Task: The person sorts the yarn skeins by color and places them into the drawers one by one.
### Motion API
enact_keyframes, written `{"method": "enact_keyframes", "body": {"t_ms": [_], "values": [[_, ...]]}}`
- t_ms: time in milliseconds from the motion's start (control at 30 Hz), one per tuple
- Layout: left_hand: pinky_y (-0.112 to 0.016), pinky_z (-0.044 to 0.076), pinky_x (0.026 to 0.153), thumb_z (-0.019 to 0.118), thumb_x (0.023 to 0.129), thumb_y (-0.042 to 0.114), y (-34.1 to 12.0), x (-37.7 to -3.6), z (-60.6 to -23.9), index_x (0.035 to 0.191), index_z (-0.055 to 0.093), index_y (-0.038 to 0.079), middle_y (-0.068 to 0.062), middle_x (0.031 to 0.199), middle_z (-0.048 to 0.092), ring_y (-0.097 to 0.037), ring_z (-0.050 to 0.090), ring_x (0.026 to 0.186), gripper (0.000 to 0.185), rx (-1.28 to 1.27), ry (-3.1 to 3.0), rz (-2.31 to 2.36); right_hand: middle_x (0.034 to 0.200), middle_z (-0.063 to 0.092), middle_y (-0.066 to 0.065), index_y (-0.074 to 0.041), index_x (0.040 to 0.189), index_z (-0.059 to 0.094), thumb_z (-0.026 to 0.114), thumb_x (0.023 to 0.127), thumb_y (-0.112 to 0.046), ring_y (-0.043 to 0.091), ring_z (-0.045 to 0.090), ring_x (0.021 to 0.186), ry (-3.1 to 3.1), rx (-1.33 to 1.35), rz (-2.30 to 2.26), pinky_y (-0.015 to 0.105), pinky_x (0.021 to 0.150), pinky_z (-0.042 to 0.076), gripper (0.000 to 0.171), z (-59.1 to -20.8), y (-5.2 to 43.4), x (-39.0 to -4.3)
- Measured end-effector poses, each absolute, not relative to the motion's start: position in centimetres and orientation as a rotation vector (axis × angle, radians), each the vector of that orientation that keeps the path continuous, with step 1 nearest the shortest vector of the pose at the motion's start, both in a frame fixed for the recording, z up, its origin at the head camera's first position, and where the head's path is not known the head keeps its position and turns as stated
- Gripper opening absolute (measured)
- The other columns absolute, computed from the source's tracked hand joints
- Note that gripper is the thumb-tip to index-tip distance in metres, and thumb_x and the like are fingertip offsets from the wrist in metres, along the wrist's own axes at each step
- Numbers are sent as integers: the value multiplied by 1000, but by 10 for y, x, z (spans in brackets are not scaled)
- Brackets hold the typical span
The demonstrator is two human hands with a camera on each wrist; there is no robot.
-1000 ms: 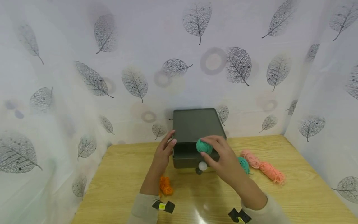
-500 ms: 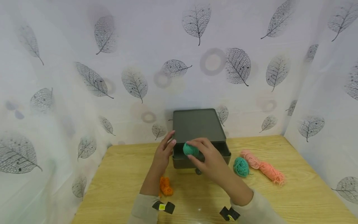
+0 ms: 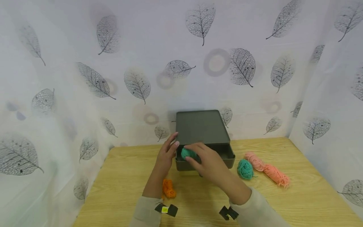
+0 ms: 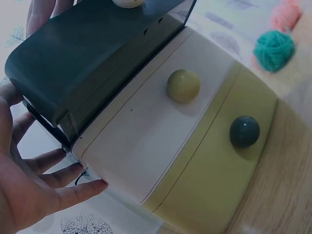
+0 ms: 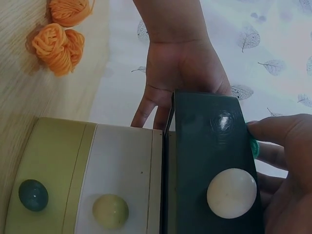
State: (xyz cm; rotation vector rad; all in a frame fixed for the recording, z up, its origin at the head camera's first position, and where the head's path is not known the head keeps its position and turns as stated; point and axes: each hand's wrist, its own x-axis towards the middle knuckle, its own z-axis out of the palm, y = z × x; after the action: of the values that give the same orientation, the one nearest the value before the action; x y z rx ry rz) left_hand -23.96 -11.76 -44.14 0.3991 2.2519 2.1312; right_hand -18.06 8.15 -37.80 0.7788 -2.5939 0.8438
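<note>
A small dark grey drawer box (image 3: pixel 202 126) stands at the back of the table with its top drawer (image 3: pixel 225 155) pulled out. My right hand (image 3: pixel 195 154) holds a teal yarn ball (image 3: pixel 188 153) low in the left part of that drawer. In the right wrist view its fingers (image 5: pixel 285 146) curl over the drawer front, just above the white knob (image 5: pixel 231 193). With straight fingers, my left hand (image 3: pixel 170 147) rests against the box's left side, as the left wrist view shows (image 4: pixel 58 187).
A second teal yarn ball (image 3: pixel 245 169) and two pink skeins (image 3: pixel 269 171) lie right of the box. Orange yarn (image 3: pixel 168 188) lies beside my left forearm. Below the dark drawer are a white drawer (image 4: pixel 161 126) and a yellow-green drawer (image 4: pixel 224 165). Leaf-print sheets wall the table.
My right hand has carried the teal ball left and down into the open drawer. The second teal ball on the table has come into view. The left hand stayed still.
</note>
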Motion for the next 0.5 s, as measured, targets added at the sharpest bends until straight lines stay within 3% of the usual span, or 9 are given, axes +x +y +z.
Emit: {"method": "enact_keyframes", "body": {"t_ms": [367,500], "values": [[-65,35,117,49,104,51,-118,-241,-443,151,40,45,5,165,28,-30,34,151,48,420,2241,2136,125,66,2,-18,137,62,61,102,-31,17,68,102,-2781,828,757,39,88,60,37,-372,77,-185],[-66,35,116,48,104,52,-118,-241,-443,151,40,46,4,165,29,-30,34,151,48,410,2249,2133,127,66,5,-15,137,62,58,104,-28,21,69,106,-2820,867,768,43,91,59,36,-369,78,-188]]}}
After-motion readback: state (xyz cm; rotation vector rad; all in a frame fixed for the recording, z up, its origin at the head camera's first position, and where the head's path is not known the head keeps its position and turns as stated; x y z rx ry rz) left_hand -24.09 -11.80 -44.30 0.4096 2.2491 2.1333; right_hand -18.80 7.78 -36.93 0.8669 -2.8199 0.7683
